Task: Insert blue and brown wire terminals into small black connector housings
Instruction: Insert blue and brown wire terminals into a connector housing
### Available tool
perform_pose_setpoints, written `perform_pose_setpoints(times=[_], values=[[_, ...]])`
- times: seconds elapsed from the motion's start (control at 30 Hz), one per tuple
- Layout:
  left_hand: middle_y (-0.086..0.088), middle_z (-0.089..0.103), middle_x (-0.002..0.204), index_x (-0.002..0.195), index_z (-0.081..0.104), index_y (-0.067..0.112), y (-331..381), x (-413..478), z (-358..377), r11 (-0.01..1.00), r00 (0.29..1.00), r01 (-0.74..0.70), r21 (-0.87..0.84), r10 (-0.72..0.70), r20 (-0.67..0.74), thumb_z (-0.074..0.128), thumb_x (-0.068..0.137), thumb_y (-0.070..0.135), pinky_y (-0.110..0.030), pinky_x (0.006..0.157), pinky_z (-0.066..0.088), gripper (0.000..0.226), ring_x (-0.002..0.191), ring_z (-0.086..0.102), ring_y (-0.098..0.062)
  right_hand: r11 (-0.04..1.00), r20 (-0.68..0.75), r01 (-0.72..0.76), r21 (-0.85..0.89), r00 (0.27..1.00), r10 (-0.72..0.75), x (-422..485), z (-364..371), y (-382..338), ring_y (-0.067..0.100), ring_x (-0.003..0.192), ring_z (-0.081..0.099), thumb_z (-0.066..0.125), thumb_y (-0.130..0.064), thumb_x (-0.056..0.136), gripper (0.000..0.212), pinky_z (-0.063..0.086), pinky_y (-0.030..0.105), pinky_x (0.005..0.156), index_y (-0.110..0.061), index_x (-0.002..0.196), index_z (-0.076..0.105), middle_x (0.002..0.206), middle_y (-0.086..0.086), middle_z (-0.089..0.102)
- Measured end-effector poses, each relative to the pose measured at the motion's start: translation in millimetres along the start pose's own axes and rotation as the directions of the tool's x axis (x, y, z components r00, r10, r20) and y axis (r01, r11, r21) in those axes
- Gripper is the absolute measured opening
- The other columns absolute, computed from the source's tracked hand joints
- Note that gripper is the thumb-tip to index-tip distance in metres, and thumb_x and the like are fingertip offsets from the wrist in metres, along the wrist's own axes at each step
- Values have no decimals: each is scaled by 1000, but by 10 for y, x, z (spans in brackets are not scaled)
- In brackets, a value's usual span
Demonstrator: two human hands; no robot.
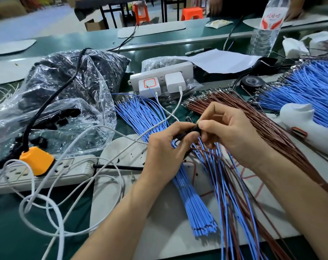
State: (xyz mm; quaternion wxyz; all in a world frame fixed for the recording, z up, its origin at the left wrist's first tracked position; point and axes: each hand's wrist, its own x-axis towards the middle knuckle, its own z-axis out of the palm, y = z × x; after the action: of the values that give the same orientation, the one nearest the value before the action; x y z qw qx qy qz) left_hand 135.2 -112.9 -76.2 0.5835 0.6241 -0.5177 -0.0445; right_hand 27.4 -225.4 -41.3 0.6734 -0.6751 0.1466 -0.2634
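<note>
We find both hands raised together over the pale grey work mat [159, 212], meeting at the small black connector housing [194, 129], which is held off the table between them. The left hand [167, 147] has its fingers curled and pinches the housing between thumb and forefinger, we judge to steady it and keep its open end turned toward the other hand. The right hand [232, 132] pinches against that same housing from the opposite side with thumb and forefinger tips, which suggests a terminal being pressed home, though the fingers hide it and we cannot tell the wire's colour. The fanned bundle of light blue wires [140, 113] lies under and beyond the left hand, and the spread of brown wires [253, 113] passes under the right wrist, so either colour is near. The crumpled clear plastic bag of black parts [65, 91] sits well to the left, probably the housing supply
</note>
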Motion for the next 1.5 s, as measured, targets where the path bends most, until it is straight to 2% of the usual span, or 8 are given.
perform_pose_setpoints(times=[0.23, 0.43, 0.6, 0.77, 1.0, 1.17, 1.3, 1.5], values=[[10, 71, 102, 104, 51, 23, 24, 9, 28, 1000, 1000, -9, -23, 8, -24, 56, 93, 11, -15, 86, 48, 16, 103, 65, -1, 960, -158, 274, 61, 952, -261, -13, -58, -147, 16, 43, 51, 53, -1, 87, 12, 41, 21, 43, -10, 83, 61, 56, 1, 61], [17, 63, 93, 110, 46, 20, 42, -3, 7, 995, 996, -90, -39, 89, -25, 49, 96, 7, -19, 77, 49, 20, 93, 66, -6, 971, -41, 186, 149, 982, -182, -52, 0, -156, 21, 54, 65, 55, -2, 85, 12, 54, 25, 53, -3, 93, 64, 67, 9, 69], [22, 60, 98, 111, 47, 22, 66, -2, 3, 993, 992, -120, -10, 119, -38, 51, 95, 5, -13, 80, 45, 24, 95, 63, 3, 978, -26, 208, 10, 978, -208, -83, 52, -165, 19, 48, 62, 61, -12, 82, 14, 53, 27, 48, 2, 87, 63, 63, 11, 67], [15, 62, 96, 108, 49, 19, 64, -4, 4, 994, 993, -107, 4, 107, -45, 54, 93, 6, -11, 82, 45, 20, 97, 64, 5, 964, 0, 237, -118, 971, -238, -79, 38, -133, 17, 49, 63, 59, 6, 88, 7, 54, 27, 49, 2, 85, 63, 63, 8, 68], [9, 66, 94, 107, 62, 5, 41, -12, 11, 993, 994, -78, 87, 83, -64, 61, 90, 8, -23, 82, 53, 17, 90, 67, -9, 865, 5, 287, -411, 950, -313, -73, -4, -111, 15, 51, 65, 66, -4, 81, 7, 56, 25, 55, -11, 82, 68, 67, 4, 69], [11, 67, 94, 104, 64, 4, 48, -13, 15, 994, 996, -50, 98, 56, -63, 65, 86, 12, -26, 82, 55, 19, 91, 68, -6, 934, 35, 202, -296, 979, -201, -48, -89, -128, 20, 47, 63, 62, 5, 87, 9, 53, 26, 47, 0, 82, 67, 63, 11, 68], [9, 68, 87, 100, 66, 2, 25, -11, 19, 997, 997, -28, 72, 33, -71, 65, 85, 15, -17, 72, 53, 19, 74, 60, 14, 948, 42, 156, -276, 988, -150, -31, -89, -132, 17, 50, 65, 61, 7, 86, 6, 54, 23, 51, 4, 86, 65, 66, 13, 70], [17, 67, 86, 98, 66, 12, 23, -30, 20, 997, 999, -19, 74, 21, -24, 66, 84, 15, -22, 73, 53, 15, 73, 58, 16, 981, 70, 12, -196, 998, 1, -16, -147, -179, 20, 45, 61, 58, 7, 87, 8, 52, 26, 44, 11, 81, 62, 55, 10, 65]])
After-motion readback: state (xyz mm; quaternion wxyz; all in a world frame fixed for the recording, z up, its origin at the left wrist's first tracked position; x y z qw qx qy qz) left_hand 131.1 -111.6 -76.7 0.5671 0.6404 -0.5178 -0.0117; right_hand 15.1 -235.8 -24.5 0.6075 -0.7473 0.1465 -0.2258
